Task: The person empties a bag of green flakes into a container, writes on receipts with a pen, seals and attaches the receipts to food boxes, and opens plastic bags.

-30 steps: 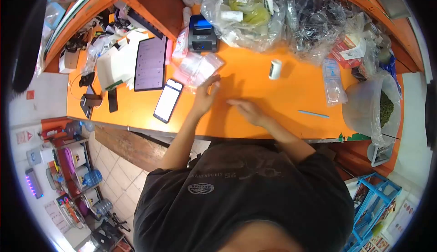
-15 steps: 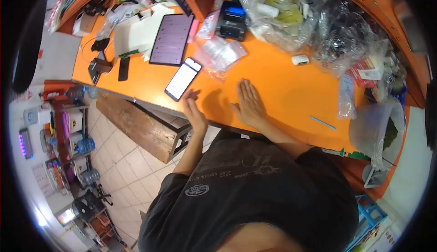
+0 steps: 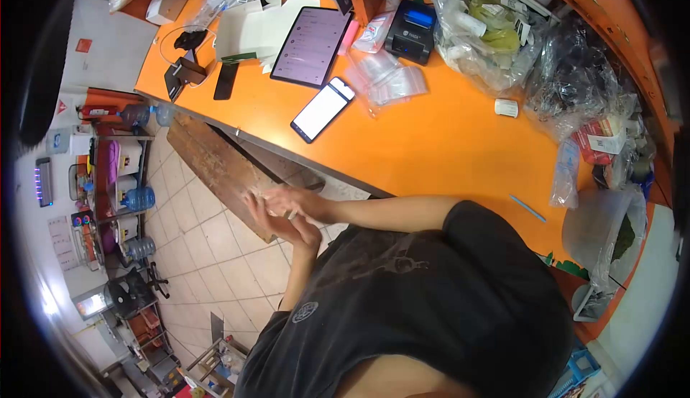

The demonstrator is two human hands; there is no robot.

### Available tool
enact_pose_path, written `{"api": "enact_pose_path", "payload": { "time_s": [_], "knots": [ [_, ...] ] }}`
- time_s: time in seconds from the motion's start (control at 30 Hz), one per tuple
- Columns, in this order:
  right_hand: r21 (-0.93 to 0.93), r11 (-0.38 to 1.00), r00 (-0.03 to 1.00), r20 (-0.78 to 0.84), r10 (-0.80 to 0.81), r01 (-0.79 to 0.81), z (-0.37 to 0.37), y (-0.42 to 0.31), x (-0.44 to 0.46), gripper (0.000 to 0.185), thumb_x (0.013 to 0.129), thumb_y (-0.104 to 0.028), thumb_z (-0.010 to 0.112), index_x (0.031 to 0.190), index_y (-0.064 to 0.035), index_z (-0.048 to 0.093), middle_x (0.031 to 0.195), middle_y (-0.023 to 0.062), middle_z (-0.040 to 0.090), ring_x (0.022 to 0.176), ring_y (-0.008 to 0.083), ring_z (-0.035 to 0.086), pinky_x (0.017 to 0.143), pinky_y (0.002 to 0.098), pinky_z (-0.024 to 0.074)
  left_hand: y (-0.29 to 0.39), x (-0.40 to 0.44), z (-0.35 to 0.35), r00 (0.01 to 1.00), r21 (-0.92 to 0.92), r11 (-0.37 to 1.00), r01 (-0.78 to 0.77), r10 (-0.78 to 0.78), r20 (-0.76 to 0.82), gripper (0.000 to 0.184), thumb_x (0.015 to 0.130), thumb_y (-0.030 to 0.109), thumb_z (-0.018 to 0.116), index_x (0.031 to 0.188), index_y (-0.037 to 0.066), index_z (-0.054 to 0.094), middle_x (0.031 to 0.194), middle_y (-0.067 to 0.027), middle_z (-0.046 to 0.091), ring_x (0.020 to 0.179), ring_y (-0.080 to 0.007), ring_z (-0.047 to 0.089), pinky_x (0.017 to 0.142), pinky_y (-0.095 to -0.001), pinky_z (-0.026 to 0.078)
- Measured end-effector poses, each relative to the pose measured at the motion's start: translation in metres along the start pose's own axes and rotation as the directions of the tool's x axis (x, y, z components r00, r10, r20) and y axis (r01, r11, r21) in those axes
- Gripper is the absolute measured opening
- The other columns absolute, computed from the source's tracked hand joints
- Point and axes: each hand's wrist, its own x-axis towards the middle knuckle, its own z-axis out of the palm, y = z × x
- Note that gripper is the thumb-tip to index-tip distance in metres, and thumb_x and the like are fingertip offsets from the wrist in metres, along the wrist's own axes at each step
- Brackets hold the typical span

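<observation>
The fingers (image 3: 257, 213) of our left hand (image 3: 306, 235) and right hand (image 3: 307, 204) are open, holding nothing we see (they look blurry). The bright phone (image 3: 322, 110) slants away and right on the orange surface (image 3: 445, 153), nearer our right hand. The edge runs between; the tablet (image 3: 309, 47) is just past.
</observation>
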Motion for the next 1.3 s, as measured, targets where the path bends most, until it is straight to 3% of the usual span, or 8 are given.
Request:
{"api": "enact_pose_path", "payload": {
  "time_s": [0.2, 0.37, 0.6, 0.7, 0.87, 1.1, 1.17, 1.3],
  "knots": [
    [0.100, 0.937, 0.916, -0.201, 0.347, -0.334, -0.003, 0.033, 0.006, 0.089, 0.090, -0.070, 0.026, 0.149, -0.0041, 0.012, 0.154, 0.0204, 0.012, 0.143, 0.0279, 0.015, 0.115, 0.0419, 0.0153, -0.076, -0.094, -0.031, 0.908, 0.235, 0.916, 0.325, -0.371, 0.193, 0.079, 0.095, 0.056, 0.021, 0.145, -0.004, 0.020, 0.151, -0.0244, 0.019, 0.141, -0.0375, 0.016, 0.114, -0.0449, 0.010],
    [-0.251, 0.916, 0.924, -0.302, 0.234, -0.314, 0.002, 0.044, 0.011, 0.079, 0.093, -0.065, 0.022, 0.150, -0.0118, 0.014, 0.155, 0.0110, 0.016, 0.143, 0.0252, 0.013, 0.114, 0.0414, 0.0135, -0.101, -0.091, -0.032, 0.839, 0.257, 0.800, 0.542, -0.535, -0.103, 0.071, 0.098, 0.051, 0.028, 0.148, 0.000, 0.018, 0.151, -0.0253, 0.020, 0.140, -0.0376, 0.021, 0.113, -0.0412, 0.019],
    [0.237, 0.911, 0.843, -0.356, 0.404, -0.336, -0.049, 0.022, -0.004, 0.054, 0.094, -0.052, 0.043, 0.118, -0.0050, 0.056, 0.111, 0.0124, 0.060, 0.105, 0.0230, 0.055, 0.093, 0.0365, 0.0419, -0.146, -0.134, -0.033, 0.467, 0.471, 0.730, 0.494, -0.680, 0.565, 0.071, 0.092, 0.034, 0.056, 0.145, -0.001, 0.025, 0.134, -0.0277, 0.045, 0.122, -0.0380, 0.047, 0.101, -0.0427, 0.036],
    [-0.794, 0.606, 0.635, -0.438, -0.636, 0.059, -0.099, -0.037, -0.060, 0.018, 0.087, -0.017, 0.061, 0.099, -0.0053, 0.056, 0.094, 0.0075, 0.054, 0.086, 0.0185, 0.053, 0.083, 0.0303, 0.0435, -0.159, -0.131, -0.028, 0.758, 0.198, 0.871, 0.449, -0.489, 0.431, 0.052, 0.084, 0.014, 0.066, 0.130, -0.001, 0.046, 0.116, -0.0208, 0.057, 0.103, -0.0312, 0.057, 0.093, -0.0410, 0.042],
    [-0.605, 0.021, -0.083, 0.075, -0.994, -0.796, -0.168, -0.174, -0.224, 0.045, 0.064, 0.005, 0.057, 0.107, -0.0007, 0.048, 0.105, 0.0173, 0.051, 0.107, 0.0368, 0.047, 0.094, 0.0485, 0.0359, -0.069, -0.016, 0.022, 0.875, 0.037, 0.918, 0.394, -0.388, 0.289, 0.035, 0.086, 0.010, 0.062, 0.119, 0.000, 0.054, 0.114, -0.0169, 0.057, 0.105, -0.0316, 0.055, 0.093, -0.0403, 0.041],
    [-0.382, -0.229, 0.372, -0.359, -0.856, -0.895, -0.221, -0.164, -0.283, 0.030, 0.087, -0.011, 0.048, 0.116, -0.0031, 0.049, 0.104, 0.0232, 0.059, 0.105, 0.0394, 0.053, 0.092, 0.0494, 0.0396, -0.033, 0.086, 0.177, 0.788, -0.152, 0.958, -0.242, 0.286, 0.545, 0.046, 0.078, 0.018, 0.068, 0.118, 0.001, 0.052, 0.126, -0.0211, 0.049, 0.117, -0.0401, 0.045, 0.099, -0.0474, 0.035],
    [-0.538, 0.171, 0.243, -0.613, -0.752, -0.825, -0.151, -0.156, -0.245, 0.026, 0.089, -0.009, 0.046, 0.114, 0.0003, 0.048, 0.094, 0.0241, 0.058, 0.098, 0.0383, 0.056, 0.087, 0.0471, 0.0424, -0.033, 0.094, 0.221, 0.761, -0.061, 0.948, -0.312, 0.288, 0.581, 0.053, 0.078, 0.022, 0.068, 0.122, -0.001, 0.049, 0.131, -0.0223, 0.046, 0.121, -0.0406, 0.043, 0.100, -0.0481, 0.034],
    [-0.847, -0.028, 0.184, -0.083, -0.979, -0.531, -0.104, -0.209, -0.225, 0.026, 0.088, -0.008, 0.051, 0.112, 0.0016, 0.046, 0.101, 0.0241, 0.056, 0.093, 0.0443, 0.054, 0.083, 0.0505, 0.0427, -0.058, 0.093, 0.289, 0.719, 0.164, 0.884, -0.437, 0.235, 0.654, 0.055, 0.082, 0.029, 0.061, 0.125, -0.002, 0.048, 0.134, -0.0235, 0.045, 0.123, -0.0388, 0.042, 0.100, -0.0483, 0.033]
  ]
}}
